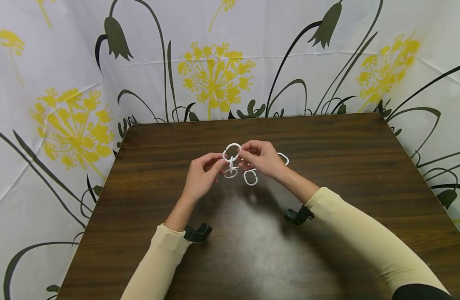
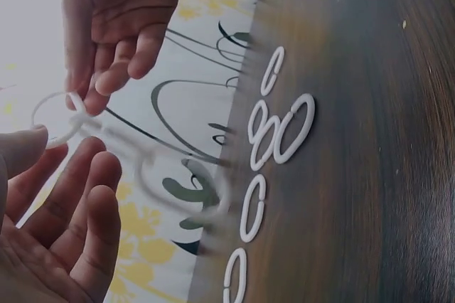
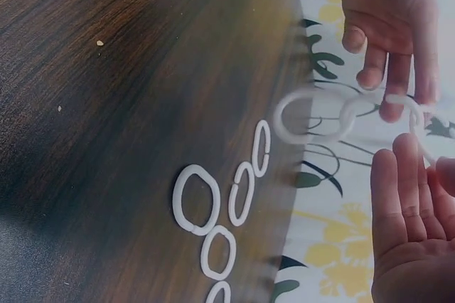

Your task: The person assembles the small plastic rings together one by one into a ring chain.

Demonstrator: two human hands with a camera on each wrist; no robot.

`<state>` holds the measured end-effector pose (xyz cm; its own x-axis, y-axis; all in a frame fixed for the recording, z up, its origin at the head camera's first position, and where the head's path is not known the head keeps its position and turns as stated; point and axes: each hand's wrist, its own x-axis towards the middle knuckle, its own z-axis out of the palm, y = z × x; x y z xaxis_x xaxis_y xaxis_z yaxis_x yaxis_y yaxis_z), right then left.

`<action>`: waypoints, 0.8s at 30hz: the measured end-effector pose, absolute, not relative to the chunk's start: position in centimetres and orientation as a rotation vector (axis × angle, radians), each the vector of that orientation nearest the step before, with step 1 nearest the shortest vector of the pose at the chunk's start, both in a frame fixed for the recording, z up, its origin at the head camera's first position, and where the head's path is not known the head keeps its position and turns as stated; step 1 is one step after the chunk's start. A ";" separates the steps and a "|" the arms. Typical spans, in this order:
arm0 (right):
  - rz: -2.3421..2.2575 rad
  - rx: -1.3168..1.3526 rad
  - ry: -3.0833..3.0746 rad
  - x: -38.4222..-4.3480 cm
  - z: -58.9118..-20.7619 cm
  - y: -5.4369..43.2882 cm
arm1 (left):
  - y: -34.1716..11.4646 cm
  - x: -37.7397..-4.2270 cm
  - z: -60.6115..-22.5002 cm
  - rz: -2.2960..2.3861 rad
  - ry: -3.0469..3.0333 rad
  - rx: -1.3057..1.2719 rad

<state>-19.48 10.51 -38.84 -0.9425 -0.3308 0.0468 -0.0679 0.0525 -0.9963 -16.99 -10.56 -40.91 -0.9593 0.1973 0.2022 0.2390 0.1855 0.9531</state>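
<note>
Between my hands, above the table, is a white plastic ring [image 1: 233, 144] with a small gap. My left hand [image 1: 200, 177] pinches its left side between thumb and fingertips. On its right side, my right hand [image 1: 265, 158] pinches it with thumb and forefinger. Linked white rings dangle below it; the lowest ring [image 3: 283, 119] looks blurred in the right wrist view. The other fingers of both hands spread loosely beneath the held ring, as the left wrist view shows.
More white rings lie on the brown wooden table [image 1: 140, 200] beyond and below the hands, among them an oval ring [image 1: 245, 178] and one ring [image 1: 288, 159] partly behind the right hand. A flower-patterned curtain [image 1: 147, 83] hangs along the table's far edge.
</note>
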 end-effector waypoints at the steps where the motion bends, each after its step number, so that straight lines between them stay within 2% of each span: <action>1: -1.990 -0.418 2.126 -19.5 -38.9 10.5 | -10.5 -17.0 -40.8 -1.956 -2.385 -0.427; 10: -1.724 -0.510 2.308 -19.6 -39.3 11.1 | -10.2 -15.5 -37.7 -1.964 -2.373 -0.379; 18: -1.007 -0.745 2.675 -19.3 -42.7 12.0 | -10.5 -15.5 -37.8 -1.955 -2.372 -0.399; 24: -0.793 -0.823 2.695 -18.6 -44.5 12.3 | -10.5 -15.4 -37.7 -1.942 -2.383 -0.398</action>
<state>-18.55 12.30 -44.51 -0.8210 -0.5691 -0.0455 -0.4539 0.6989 -0.5528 -15.35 -10.52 -37.75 -0.9662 0.1713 0.1929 0.2235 0.1822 0.9575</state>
